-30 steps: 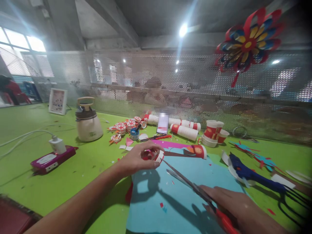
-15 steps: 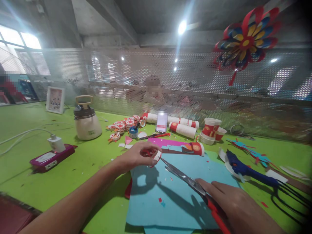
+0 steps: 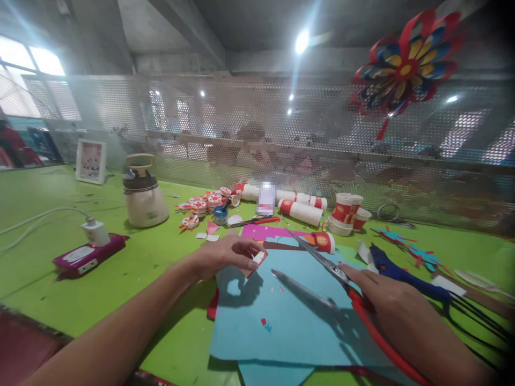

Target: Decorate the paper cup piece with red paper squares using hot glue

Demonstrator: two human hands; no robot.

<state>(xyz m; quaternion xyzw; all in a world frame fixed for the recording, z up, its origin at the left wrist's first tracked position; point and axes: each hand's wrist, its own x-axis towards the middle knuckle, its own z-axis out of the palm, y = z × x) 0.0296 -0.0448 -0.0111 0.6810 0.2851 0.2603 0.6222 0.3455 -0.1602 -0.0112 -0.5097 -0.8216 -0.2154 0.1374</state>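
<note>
My left hand is closed on a small white piece of paper with a red edge, held over a light blue paper sheet. Part of that piece is hidden behind my fingers. My right hand grips the red handles of a pair of scissors. The blades stand wide apart and point left, with nothing between them, a short way right of the white piece. Small red and blue scraps lie on the blue sheet below.
Behind the sheet are stacked paper cups, red-and-white cup crafts, a blue jar, a phone and red-handled scissors. Left stand a kettle and a purple power strip. A blue-handled glue gun lies right.
The scissors have opened wide, and their blades have drawn away from the white piece. My left hand keeps its hold, with the piece turned a little.
</note>
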